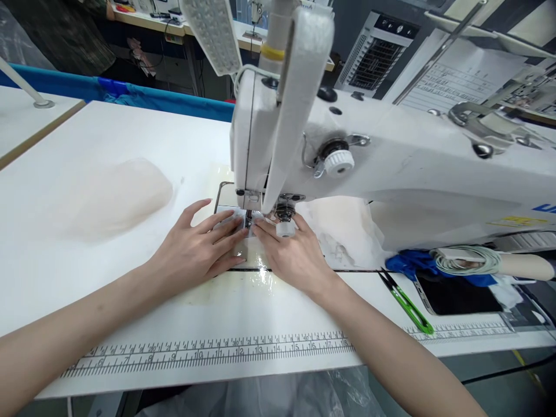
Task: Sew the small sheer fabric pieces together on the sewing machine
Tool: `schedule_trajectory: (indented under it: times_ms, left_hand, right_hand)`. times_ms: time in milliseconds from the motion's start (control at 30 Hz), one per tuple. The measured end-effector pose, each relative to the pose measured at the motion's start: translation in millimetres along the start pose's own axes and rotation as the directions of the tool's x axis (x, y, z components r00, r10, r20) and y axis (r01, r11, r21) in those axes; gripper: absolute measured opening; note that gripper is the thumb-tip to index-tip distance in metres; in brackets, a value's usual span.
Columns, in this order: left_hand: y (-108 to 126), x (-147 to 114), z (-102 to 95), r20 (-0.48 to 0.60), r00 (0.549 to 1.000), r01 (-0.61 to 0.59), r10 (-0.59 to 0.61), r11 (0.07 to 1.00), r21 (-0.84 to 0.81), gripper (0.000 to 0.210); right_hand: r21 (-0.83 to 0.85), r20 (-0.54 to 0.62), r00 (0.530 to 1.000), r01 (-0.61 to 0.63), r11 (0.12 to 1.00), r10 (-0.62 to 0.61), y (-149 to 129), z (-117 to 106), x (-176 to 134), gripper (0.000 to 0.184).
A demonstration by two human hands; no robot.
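A white sewing machine (382, 150) stands over the table, its presser foot (248, 219) lowered between my hands. My left hand (202, 246) lies with fingers spread just left of the foot, over the needle plate area. On the other side, my right hand (295, 252) reaches its fingertips close to the foot, fingers stretched out; some are hidden behind the thread tension knob (285, 229). A thin pale material shows near the foot between the fingertips, too small to make out. Sheer pale fabric (347, 226) lies under the machine arm to the right.
Another sheer pale fabric piece (130, 197) lies at left. Green thread snips (408, 304), a phone (460, 295) and a blue cloth (408, 263) lie at right. A ruler strip (208, 353) runs along the front edge. Behind, a person's sleeve (73, 35) is visible.
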State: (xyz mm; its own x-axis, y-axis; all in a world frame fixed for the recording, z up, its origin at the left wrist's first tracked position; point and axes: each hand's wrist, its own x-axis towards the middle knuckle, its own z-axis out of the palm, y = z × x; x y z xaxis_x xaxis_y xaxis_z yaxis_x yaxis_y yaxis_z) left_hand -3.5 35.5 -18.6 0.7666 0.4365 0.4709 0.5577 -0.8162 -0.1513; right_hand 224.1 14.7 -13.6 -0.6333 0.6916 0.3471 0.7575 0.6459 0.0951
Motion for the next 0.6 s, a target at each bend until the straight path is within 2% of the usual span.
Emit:
schedule_trajectory:
  times_ms: [67,133,200,267,333,367,433,500,533,600]
  left_hand:
    - [-3,-1,-1.5,-0.004,1.000,-0.017,0.017,1.000,0.016,0.030]
    - [-8,-4,-5.8,0.015,1.000,-0.002,0.001,0.998,0.056,0.031]
    - [-15,-8,-12.6,0.028,0.995,0.089,-0.095,0.984,0.156,0.029]
    - [-17,-11,-19.5,-0.006,0.982,0.187,-0.191,0.950,0.249,0.026]
    - [-12,-13,-23.1,-0.071,0.984,0.175,-0.163,0.960,0.219,0.032]
    - [-7,-12,-23.0,-0.094,0.991,0.114,-0.100,0.981,0.158,0.037]
    - [1,-10,-19.9,-0.045,0.999,-0.005,0.004,1.000,-0.010,0.043]
    - [3,-8,-16.6,0.027,0.998,-0.055,0.057,0.995,-0.089,0.040]
    - [0,-8,-16.3,0.038,0.999,-0.035,0.037,0.997,-0.062,0.037]
    - [-9,-10,-19.6,0.024,0.994,0.103,-0.105,0.991,0.084,0.030]
  right_hand:
    - [0.051,0.036,0.998,-0.057,0.997,0.055,1,-4,1,0.035]
    - [0.065,0.070,0.992,-0.110,0.992,0.105,1,-9,1,0.051]
    - [0.072,0.064,0.991,-0.118,0.990,0.114,0,-14,1,0.055]
    - [0.108,-0.001,0.994,-0.108,0.988,0.109,0,-18,1,0.048]
    - [0.120,-0.068,0.990,-0.113,0.986,0.122,1,-18,1,0.040]
    - [0.097,-0.081,0.988,-0.120,0.988,0.128,2,-17,0,0.034]
    - [0.008,-0.060,0.992,-0.112,0.994,0.113,4,-14,-1,0.029]
    - [-0.059,-0.033,0.996,-0.080,0.995,0.079,6,-11,-2,0.037]
    - [-0.061,-0.031,0.997,-0.068,0.996,0.066,7,-10,-3,0.040]
    - [-0.012,-0.049,0.997,-0.054,0.998,0.053,6,-9,-4,0.043]
